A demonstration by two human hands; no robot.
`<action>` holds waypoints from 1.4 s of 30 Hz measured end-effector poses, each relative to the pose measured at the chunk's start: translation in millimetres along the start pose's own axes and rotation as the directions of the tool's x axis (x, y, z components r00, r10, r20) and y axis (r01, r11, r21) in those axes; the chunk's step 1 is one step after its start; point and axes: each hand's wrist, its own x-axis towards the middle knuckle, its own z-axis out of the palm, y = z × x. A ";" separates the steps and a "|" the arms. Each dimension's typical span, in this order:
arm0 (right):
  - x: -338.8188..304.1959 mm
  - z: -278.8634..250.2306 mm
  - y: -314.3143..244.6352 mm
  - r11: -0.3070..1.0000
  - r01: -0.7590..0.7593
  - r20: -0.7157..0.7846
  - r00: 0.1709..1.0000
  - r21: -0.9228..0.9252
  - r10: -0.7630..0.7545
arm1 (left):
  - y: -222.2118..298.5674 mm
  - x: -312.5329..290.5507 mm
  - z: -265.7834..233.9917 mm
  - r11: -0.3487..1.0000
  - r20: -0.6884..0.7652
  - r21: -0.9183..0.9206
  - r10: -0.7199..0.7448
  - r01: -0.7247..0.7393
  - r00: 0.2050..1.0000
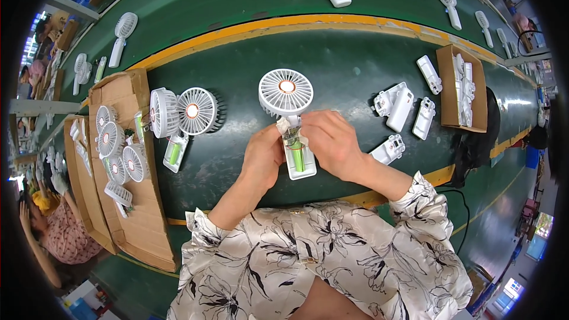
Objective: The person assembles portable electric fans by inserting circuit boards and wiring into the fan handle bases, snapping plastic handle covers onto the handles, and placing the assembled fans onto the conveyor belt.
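Observation:
A white handheld fan [284, 96] is held in front of me, its round grille away from me and its handle pointing toward my body. The handle [305, 173] lacks a cover, so a green battery cell [298, 159] and a thin red wire show inside. My left hand [261, 153] is closed on the left side near the neck; white wrapping shows at its fingertips. From the other side, my right hand [332, 142] grips the same neck area with bent fingers. What the fingertips press is partly hidden. Left of them lie two more fans [197, 111], one with an open handle.
A cardboard tray [139, 225] with several fans stands at the left. On the right lie several white handle shells [400, 108] beside a cardboard box [481, 120] of white parts. Beyond the orange edge, a green belt [201, 0] carries fans. Another person [68, 231] sits at far left.

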 end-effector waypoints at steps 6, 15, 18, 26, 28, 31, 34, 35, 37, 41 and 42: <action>13.2 -12.0 7.5 0.958 -0.178 0.101 0.982 0.223 0.159 | 6.2 -1.2 3.3 0.999 0.020 -0.032 -0.044 0.044 0.999; 10.0 -12.8 13.9 0.952 -0.184 0.229 0.965 0.243 0.128 | 4.2 -1.1 -0.9 0.996 0.062 -0.069 -0.045 0.049 0.997; 9.8 -11.2 12.3 0.948 -0.181 0.215 0.968 0.261 0.126 | 5.5 -2.4 0.2 0.998 0.043 -0.051 -0.040 0.042 0.998; 8.5 -10.5 9.7 0.925 -0.250 0.232 0.955 0.286 0.186 | 5.5 -2.3 0.8 0.997 0.045 -0.035 -0.061 0.063 0.997; 8.8 -11.2 9.1 0.934 -0.233 0.227 0.958 0.271 0.173 | 5.4 -3.3 0.5 0.998 0.041 -0.029 -0.057 0.058 0.998; 8.4 -10.9 8.7 0.943 -0.210 0.230 0.961 0.258 0.151 | 4.1 -3.7 -1.1 0.998 0.045 -0.033 -0.053 0.054 0.998; 8.3 -10.7 8.2 0.961 -0.165 0.231 0.966 0.223 0.113 | 1.6 -2.0 -2.4 0.998 0.054 -0.034 -0.056 0.058 0.997; 8.4 -10.3 7.9 0.961 -0.164 0.230 0.967 0.224 0.111 | 1.7 -1.3 -2.5 0.998 0.057 -0.020 -0.061 0.062 0.997; 7.7 -9.4 7.6 0.993 -0.072 0.233 0.971 0.094 0.048 | 2.4 0.3 -0.2 0.997 0.055 -0.008 -0.070 0.071 0.996; 8.2 -6.6 7.6 0.999 -0.046 0.271 0.962 0.016 0.040 | 2.6 3.2 -2.2 0.997 0.057 -0.010 -0.078 0.079 0.995; 9.2 -6.1 7.3 0.999 -0.038 0.296 0.954 -0.003 0.037 | 3.2 3.2 -3.1 0.997 0.061 -0.023 -0.075 0.077 0.995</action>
